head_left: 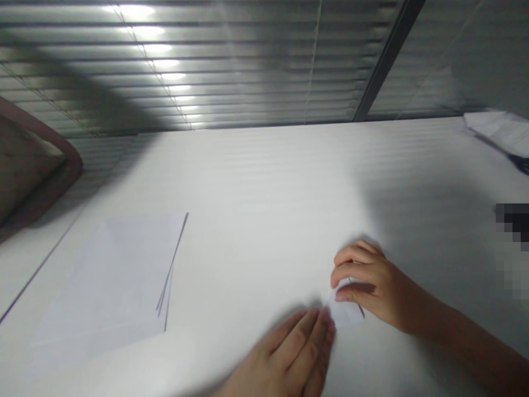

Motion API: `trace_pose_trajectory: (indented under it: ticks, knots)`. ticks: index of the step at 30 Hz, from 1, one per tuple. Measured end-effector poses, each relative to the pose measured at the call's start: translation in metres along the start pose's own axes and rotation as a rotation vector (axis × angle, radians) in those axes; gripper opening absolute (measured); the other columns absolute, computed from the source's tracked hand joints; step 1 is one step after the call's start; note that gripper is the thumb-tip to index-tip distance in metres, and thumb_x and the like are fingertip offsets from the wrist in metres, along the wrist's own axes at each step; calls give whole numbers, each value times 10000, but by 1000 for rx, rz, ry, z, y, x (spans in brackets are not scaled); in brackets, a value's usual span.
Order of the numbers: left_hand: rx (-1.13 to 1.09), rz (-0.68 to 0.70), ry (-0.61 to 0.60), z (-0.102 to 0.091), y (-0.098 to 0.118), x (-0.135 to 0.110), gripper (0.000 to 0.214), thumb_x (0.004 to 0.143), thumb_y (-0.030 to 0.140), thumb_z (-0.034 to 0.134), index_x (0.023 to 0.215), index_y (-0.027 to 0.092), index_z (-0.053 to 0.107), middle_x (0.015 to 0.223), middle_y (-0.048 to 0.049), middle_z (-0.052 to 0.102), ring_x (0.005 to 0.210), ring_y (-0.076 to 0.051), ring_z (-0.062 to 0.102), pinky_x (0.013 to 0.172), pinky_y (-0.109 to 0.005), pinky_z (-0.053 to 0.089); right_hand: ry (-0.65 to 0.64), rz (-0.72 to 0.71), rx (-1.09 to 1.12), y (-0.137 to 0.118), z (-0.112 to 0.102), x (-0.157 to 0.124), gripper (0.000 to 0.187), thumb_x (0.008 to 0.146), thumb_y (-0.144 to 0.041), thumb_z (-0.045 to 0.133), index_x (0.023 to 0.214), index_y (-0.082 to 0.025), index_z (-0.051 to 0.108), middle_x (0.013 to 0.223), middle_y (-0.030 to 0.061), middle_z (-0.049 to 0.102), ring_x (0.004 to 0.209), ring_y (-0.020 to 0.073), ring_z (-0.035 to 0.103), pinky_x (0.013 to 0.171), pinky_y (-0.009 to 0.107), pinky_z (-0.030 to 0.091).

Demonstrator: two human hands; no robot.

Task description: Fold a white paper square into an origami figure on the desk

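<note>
No readable text, labels, brands or numbers anywhere. Paper sheets (pixel 111 275) on counter (pixel 264 182) blank white. Small folded paper (pixel 347 311) shows no print.

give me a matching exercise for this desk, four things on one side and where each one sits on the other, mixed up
Things: 1 paper stack; 2 small paper; 3 brown cushion; 4 blinds
Places: a behind the table; b touched by the left hand and right hand; c lying on the table's left part; d beyond the table's left edge
Pairs: 1-c; 2-b; 3-d; 4-a
</note>
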State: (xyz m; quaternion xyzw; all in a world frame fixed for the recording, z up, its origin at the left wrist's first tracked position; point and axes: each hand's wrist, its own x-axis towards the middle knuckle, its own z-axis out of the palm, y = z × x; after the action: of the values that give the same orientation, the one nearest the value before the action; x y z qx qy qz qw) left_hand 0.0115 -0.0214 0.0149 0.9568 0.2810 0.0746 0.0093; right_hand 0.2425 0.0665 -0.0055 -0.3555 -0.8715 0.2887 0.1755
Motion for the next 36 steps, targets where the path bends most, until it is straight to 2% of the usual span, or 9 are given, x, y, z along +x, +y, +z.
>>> trace_pose_trajectory:
  ticks: [3, 7, 9, 11, 14, 18, 24, 30, 36]
  knots:
    - [-41, -39, -21, 2, 0, 1, 401, 976, 182, 392, 1361, 126, 487, 1347, -65, 573, 1238, -203, 520, 1064, -312, 433, 7, 1, -22, 0, 0, 0, 22, 853, -244, 637, 848, -245, 658, 873, 11, 649, 885, 185, 560, 813, 349, 388]
    - [-109, -139, 78, 15, 2, 0, 387, 961, 195, 451, 1338, 134, 511, 1302, -23, 610, 1240, -192, 517, 1127, -334, 357, 25, 0, -67, -2, 2, -1, 33, 857, -272, 636, 851, -259, 666, 902, 12, 647, 891, 193, 555, 817, 360, 382]
    - [-131, -153, 75, 17, 2, 0, 399, 955, 220, 476, 1344, 139, 505, 1295, -6, 614, 1258, -207, 500, 1141, -353, 337, 65, -12, -93, -4, 5, -3, 48, 860, -257, 628, 857, -263, 675, 936, 22, 639, 923, 202, 546, 838, 369, 386]
    - [-139, -154, 74, 15, 1, 0, 404, 946, 240, 497, 1339, 146, 513, 1285, -15, 620, 1284, -224, 475, 1137, -366, 344, 79, -42, -97, -6, 7, -5, 129, 893, -212, 564, 859, -255, 681, 932, 32, 633, 924, 197, 540, 830, 355, 405]
    - [-139, -154, 79, 8, -2, 2, 403, 939, 251, 509, 1328, 149, 524, 1255, -28, 636, 1298, -232, 461, 1133, -379, 350, 12, -95, -8, -9, 10, -8, 250, 941, -144, 449, 876, -232, 674, 873, 25, 634, 848, 158, 553, 775, 305, 428]
    - [-140, -163, 42, 1, -2, 4, 389, 932, 276, 512, 1305, 169, 546, 1265, -18, 628, 1295, -244, 463, 1132, -408, 348, -53, -8, 122, -14, 7, -10, 69, 890, -231, 599, 947, -227, 638, 943, 16, 640, 911, 158, 571, 820, 291, 433]
    - [-92, -158, 54, 3, 3, 5, 374, 921, 280, 521, 1273, 164, 573, 1264, -33, 627, 1279, -239, 480, 1134, -415, 341, -118, 9, 102, -20, 0, -8, 139, 860, -234, 643, 990, -246, 596, 997, 9, 620, 978, 176, 553, 866, 316, 416]
    - [-57, -57, 143, 12, -3, 3, 277, 915, 338, 532, 1101, 185, 669, 1290, -12, 606, 1288, -233, 469, 1159, -420, 287, -178, -22, 45, -19, -3, -3, 171, 841, -269, 678, 987, -249, 590, 1010, -3, 619, 969, 179, 549, 867, 339, 378]
    - [-22, -44, 137, 11, -2, 4, 350, 921, 322, 513, 1203, 142, 615, 1282, -36, 606, 1294, -237, 457, 1162, -424, 275, -202, -35, -25, -24, -7, 1, 160, 852, -288, 667, 958, -236, 559, 1002, -2, 617, 952, 195, 528, 839, 352, 351]
